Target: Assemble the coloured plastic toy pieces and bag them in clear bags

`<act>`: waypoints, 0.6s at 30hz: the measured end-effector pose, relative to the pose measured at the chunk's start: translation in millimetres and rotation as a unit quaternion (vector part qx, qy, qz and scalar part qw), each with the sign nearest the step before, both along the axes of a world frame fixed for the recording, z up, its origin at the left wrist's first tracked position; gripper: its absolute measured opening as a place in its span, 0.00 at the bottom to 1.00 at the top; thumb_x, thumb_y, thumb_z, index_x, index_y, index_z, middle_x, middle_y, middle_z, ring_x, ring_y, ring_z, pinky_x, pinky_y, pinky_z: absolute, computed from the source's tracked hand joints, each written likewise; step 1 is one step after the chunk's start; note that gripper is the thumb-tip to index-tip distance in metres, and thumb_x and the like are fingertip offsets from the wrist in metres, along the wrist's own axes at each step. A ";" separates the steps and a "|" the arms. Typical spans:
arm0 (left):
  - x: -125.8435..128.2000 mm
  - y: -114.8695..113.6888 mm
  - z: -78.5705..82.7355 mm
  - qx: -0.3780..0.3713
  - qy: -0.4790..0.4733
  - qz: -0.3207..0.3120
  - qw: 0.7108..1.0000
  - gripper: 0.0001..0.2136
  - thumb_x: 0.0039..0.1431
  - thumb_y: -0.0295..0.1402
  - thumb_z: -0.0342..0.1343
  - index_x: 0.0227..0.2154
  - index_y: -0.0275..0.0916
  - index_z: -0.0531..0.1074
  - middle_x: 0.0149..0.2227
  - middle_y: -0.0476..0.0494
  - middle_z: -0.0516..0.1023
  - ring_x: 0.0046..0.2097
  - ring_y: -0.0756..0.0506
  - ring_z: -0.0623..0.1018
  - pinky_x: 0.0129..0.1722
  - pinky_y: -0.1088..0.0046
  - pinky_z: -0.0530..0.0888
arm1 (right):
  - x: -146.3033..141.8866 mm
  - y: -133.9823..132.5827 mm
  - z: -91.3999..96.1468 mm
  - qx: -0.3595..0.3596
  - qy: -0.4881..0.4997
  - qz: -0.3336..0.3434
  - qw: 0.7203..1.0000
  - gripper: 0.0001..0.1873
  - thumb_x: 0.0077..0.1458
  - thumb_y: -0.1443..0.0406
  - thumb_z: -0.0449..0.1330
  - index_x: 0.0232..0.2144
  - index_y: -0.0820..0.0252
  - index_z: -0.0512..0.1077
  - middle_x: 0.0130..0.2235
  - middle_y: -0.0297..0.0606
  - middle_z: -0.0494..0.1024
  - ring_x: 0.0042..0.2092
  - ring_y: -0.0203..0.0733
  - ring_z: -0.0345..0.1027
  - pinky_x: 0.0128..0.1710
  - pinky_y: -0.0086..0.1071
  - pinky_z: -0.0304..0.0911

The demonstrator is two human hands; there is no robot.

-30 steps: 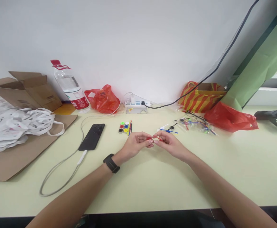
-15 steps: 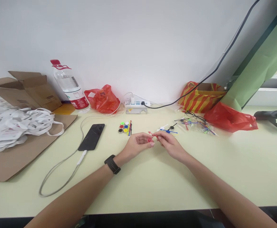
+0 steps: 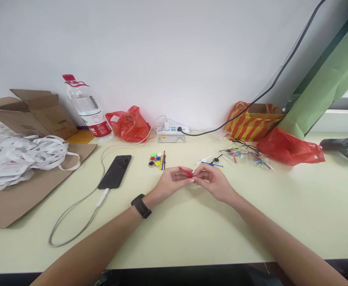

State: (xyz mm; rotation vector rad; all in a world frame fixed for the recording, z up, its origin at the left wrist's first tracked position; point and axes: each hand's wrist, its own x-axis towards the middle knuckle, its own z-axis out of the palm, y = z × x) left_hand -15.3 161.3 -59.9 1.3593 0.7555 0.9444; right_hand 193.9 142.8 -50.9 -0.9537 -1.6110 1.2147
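My left hand (image 3: 170, 181) and my right hand (image 3: 213, 180) meet over the pale green table (image 3: 191, 230), fingertips pinched together. Between them is a small red plastic piece (image 3: 187, 172), a thin stick with a round part. The left fingers pinch the round part; the right fingers pinch the stick's end. A black watch (image 3: 140, 205) is on my left wrist. Just behind the hands lie several small coloured round buttons (image 3: 156, 159) with a few coloured sticks, and white, blue and black stick pieces (image 3: 210, 162).
A black phone (image 3: 115, 171) on a grey cable lies left. Further left are cardboard (image 3: 21, 186), white straps (image 3: 15, 157) and a box. At the back stand a water bottle (image 3: 87, 109), red bags, a power strip (image 3: 172, 129), a striped bag, glasses and a clear packet of coloured sticks (image 3: 247, 155).
The hands parted slightly half a second ago, the red stick pointing left from the right fingers; now they have closed together again with the stick pushed toward the left hand's round piece.
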 end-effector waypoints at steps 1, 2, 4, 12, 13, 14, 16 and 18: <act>0.3 -0.2 0.3 0.002 -0.001 0.001 1.000 0.19 0.52 0.38 0.75 0.45 0.35 0.80 0.46 0.36 0.86 0.48 0.40 0.85 0.54 0.61 0.79 | 0.2 0.0 0.2 0.000 -0.001 -0.001 1.000 0.16 0.57 0.53 0.70 0.36 0.56 0.72 0.38 0.37 0.78 0.40 0.44 0.77 0.43 0.40 0.72; 0.5 -0.2 0.3 0.005 0.000 0.002 1.000 0.19 0.53 0.38 0.74 0.45 0.35 0.80 0.46 0.36 0.86 0.48 0.40 0.85 0.54 0.60 0.79 | 0.4 0.1 0.4 0.000 -0.001 -0.001 1.000 0.16 0.57 0.53 0.70 0.36 0.56 0.72 0.38 0.37 0.77 0.40 0.44 0.77 0.43 0.40 0.72; 0.7 0.2 0.4 0.011 0.002 0.005 1.000 0.18 0.54 0.39 0.74 0.44 0.35 0.81 0.45 0.36 0.86 0.47 0.40 0.85 0.54 0.60 0.79 | 0.9 0.2 0.6 -0.001 -0.004 0.004 1.000 0.16 0.56 0.53 0.71 0.36 0.56 0.71 0.38 0.37 0.77 0.39 0.44 0.77 0.42 0.39 0.72; 0.8 1.1 2.3 0.030 0.019 0.015 0.999 0.17 0.54 0.39 0.74 0.43 0.35 0.82 0.44 0.36 0.86 0.46 0.40 0.85 0.51 0.62 0.80 | 2.3 0.2 -4.1 0.095 -0.085 -0.005 0.992 0.10 0.63 0.57 0.65 0.33 0.56 0.74 0.37 0.40 0.75 0.38 0.44 0.74 0.39 0.38 0.72; 0.6 1.2 1.7 0.031 0.022 0.019 0.999 0.19 0.54 0.40 0.74 0.44 0.35 0.81 0.44 0.36 0.86 0.46 0.40 0.85 0.51 0.61 0.80 | 2.6 0.1 -4.8 0.113 -0.102 -0.010 0.988 0.10 0.64 0.57 0.64 0.33 0.56 0.74 0.37 0.40 0.75 0.38 0.44 0.73 0.38 0.37 0.71; 0.3 1.4 1.0 0.031 0.025 0.023 0.999 0.21 0.53 0.40 0.74 0.46 0.35 0.81 0.44 0.36 0.86 0.46 0.39 0.85 0.51 0.61 0.81 | 3.0 0.0 -5.4 0.126 -0.117 -0.015 0.985 0.10 0.64 0.58 0.63 0.33 0.56 0.75 0.37 0.40 0.75 0.38 0.43 0.72 0.37 0.37 0.70; -0.3 2.1 -0.6 0.034 0.032 0.028 0.999 0.25 0.53 0.40 0.74 0.52 0.36 0.79 0.44 0.36 0.86 0.46 0.39 0.85 0.51 0.60 0.81 | 4.1 0.3 -6.7 0.140 -0.143 -0.023 0.980 0.09 0.65 0.59 0.62 0.34 0.56 0.75 0.36 0.40 0.76 0.37 0.43 0.72 0.35 0.36 0.69; -0.9 3.0 -1.4 0.050 0.046 0.027 0.997 0.25 0.55 0.41 0.73 0.53 0.37 0.78 0.46 0.35 0.85 0.48 0.38 0.85 0.52 0.59 0.81 | 5.5 0.9 -7.9 0.146 -0.169 -0.026 0.974 0.07 0.66 0.61 0.61 0.35 0.56 0.75 0.35 0.38 0.78 0.35 0.41 0.71 0.34 0.35 0.67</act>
